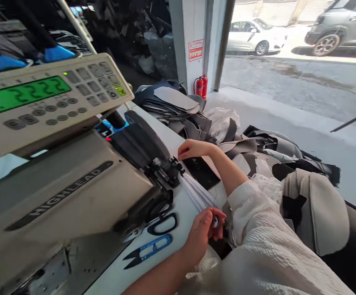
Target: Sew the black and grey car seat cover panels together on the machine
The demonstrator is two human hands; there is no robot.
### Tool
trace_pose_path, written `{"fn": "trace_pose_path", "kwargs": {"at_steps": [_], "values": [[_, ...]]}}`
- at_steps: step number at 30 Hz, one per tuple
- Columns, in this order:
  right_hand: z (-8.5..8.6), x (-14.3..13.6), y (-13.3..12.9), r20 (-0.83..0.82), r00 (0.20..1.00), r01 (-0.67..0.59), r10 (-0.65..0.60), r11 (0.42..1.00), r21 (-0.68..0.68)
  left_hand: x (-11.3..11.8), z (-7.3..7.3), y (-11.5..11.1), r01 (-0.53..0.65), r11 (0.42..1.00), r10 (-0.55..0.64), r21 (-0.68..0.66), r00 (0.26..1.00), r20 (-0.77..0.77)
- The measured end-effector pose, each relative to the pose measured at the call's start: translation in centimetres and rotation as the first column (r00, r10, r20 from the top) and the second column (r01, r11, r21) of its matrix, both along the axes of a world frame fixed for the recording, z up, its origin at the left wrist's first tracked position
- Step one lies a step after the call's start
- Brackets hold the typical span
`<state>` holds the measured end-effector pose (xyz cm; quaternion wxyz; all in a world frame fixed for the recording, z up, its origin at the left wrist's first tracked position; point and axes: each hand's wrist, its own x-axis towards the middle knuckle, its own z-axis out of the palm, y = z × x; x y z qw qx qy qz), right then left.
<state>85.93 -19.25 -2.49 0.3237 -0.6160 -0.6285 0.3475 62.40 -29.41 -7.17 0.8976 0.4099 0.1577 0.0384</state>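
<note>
My left hand [201, 229] is closed around a small round metal piece [215, 221], which looks like a bobbin. Farther up, my right hand [192, 149] is bent down with its fingers pressed together, just above a dark metal mechanism [173, 172] beside the sewing machine [73, 192]; anything between its fingertips is too small to make out. White strips [196, 194] run from the mechanism toward my left hand. A thin dark thread rises near the left hand. A black phone [201, 172] lies under my right wrist.
Blue thread snips [149, 250] and black-handled scissors [162, 224] lie on the white table [178, 241]. A control panel [58, 102] with a green display stands at the left. Stacked fabric pieces [172, 102] lie beyond, and more fabric [316, 213] is piled at the right.
</note>
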Motion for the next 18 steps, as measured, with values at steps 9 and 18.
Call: {"fn": "trace_pose_path", "kwargs": {"at_steps": [9,18], "values": [[-0.2,-0.1,-0.2,0.034,0.998,0.053,-0.051,0.997,-0.060,-0.3,0.2,0.2,0.033,0.999,-0.033,0.036,0.999,-0.015],[0.8,-0.5,-0.7,0.042,0.997,0.064,-0.062,0.997,-0.047,-0.2,1.0,0.3,0.053,0.997,-0.052,0.054,0.999,-0.009]]}}
